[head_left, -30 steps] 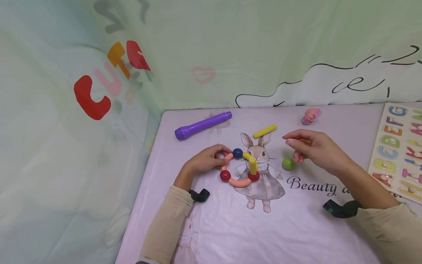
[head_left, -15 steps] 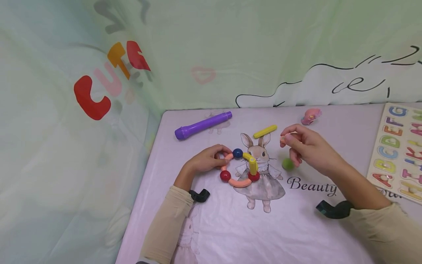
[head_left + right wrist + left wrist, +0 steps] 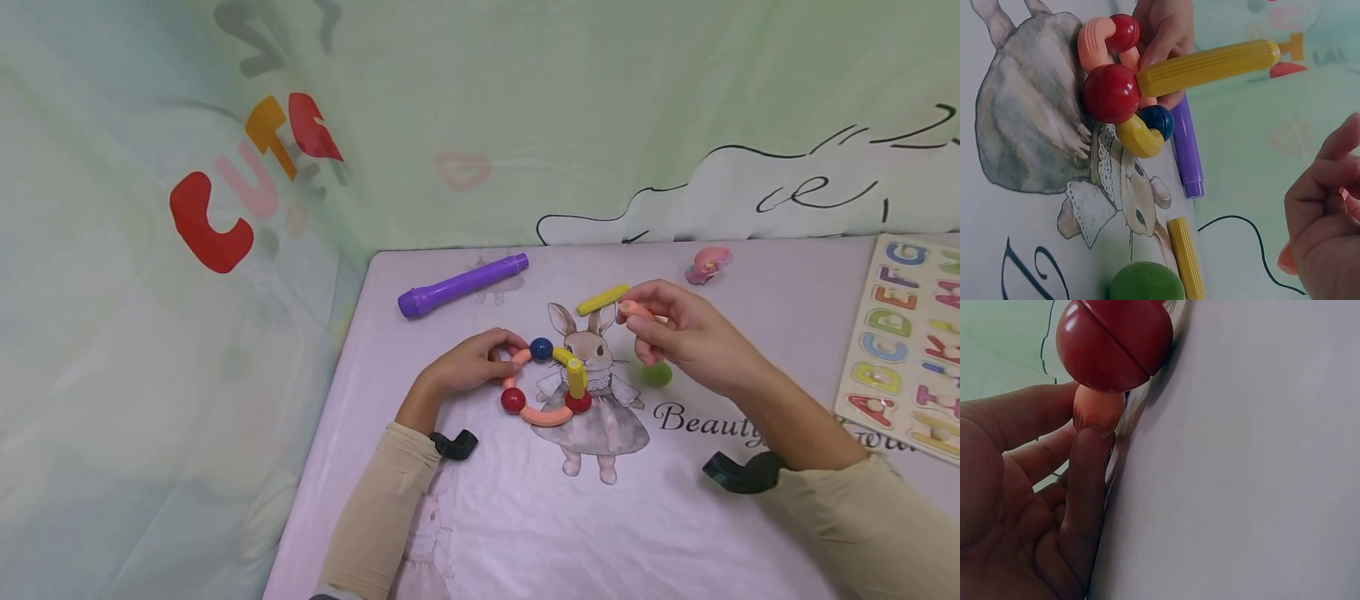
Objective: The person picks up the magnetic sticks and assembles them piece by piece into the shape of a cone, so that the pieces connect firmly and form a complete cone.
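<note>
A ring of magnetic balls and curved rods lies on the table: a blue ball [image 3: 541, 348], two red balls [image 3: 513, 401], peach curved rods [image 3: 547, 415] and a yellow curved one [image 3: 1138, 137]. From the nearer right red ball [image 3: 1112, 93] a straight yellow rod [image 3: 1210, 67] stands upright. My left hand [image 3: 474, 363] pinches the ring's left peach rod [image 3: 1099, 407] between thumb and finger. To the right, above the table, my right hand [image 3: 693, 337] pinches a peach rod [image 3: 634, 309], one end pointing left. Below that hand lies a green ball [image 3: 657, 375], partly covered by it.
Behind the ring lie a yellow rod [image 3: 602, 299] and a purple toy microphone [image 3: 461, 285]. A small pink toy [image 3: 708, 264] sits at the back, and an alphabet puzzle board [image 3: 862, 350] on the right. Printed cloth walls rise at the back and left.
My right hand has moved left and turned, so the peach rod in its fingers now shows plainly. The left hand and the ring have stayed in place.
</note>
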Action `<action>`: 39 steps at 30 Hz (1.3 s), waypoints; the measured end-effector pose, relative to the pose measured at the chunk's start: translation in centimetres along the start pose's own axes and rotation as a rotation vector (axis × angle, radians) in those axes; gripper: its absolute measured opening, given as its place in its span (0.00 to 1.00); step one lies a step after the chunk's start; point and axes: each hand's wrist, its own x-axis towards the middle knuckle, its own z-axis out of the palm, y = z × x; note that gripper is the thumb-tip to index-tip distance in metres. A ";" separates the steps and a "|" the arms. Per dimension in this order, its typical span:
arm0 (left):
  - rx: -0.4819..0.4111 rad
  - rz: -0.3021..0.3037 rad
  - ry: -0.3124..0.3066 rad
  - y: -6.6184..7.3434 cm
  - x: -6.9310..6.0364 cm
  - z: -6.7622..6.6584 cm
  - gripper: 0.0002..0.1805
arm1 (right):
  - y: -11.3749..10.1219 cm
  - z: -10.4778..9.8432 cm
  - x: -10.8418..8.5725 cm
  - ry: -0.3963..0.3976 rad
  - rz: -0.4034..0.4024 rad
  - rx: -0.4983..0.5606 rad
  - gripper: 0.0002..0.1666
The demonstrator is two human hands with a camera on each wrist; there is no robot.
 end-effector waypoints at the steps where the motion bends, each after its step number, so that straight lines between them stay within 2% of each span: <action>1: 0.002 0.000 0.001 0.0 0.0 0.0 0.19 | -0.1 0.1 0.1 0.003 0.009 -0.015 0.13; 6: 0.008 0.001 0.002 0.0 0.1 0.0 0.19 | -0.5 0.6 0.4 0.009 0.023 -0.054 0.15; 12: 0.006 -0.003 -0.002 0.0 0.1 0.0 0.19 | -0.6 1.1 0.8 0.012 -0.029 -0.044 0.17; 19: 0.014 -0.003 -0.002 0.0 0.0 0.0 0.19 | -0.8 1.9 1.2 0.030 -0.024 -0.058 0.15; 24: 0.016 -0.004 -0.002 0.0 0.0 0.0 0.20 | -0.8 2.4 1.3 0.021 -0.047 -0.031 0.16; 34: 0.020 -0.006 0.000 0.1 0.0 -0.1 0.20 | -0.5 3.5 1.7 0.024 0.008 -0.032 0.16; 39: 0.021 -0.006 -0.001 0.1 0.0 -0.1 0.20 | -0.5 3.8 2.0 0.055 0.039 -0.092 0.17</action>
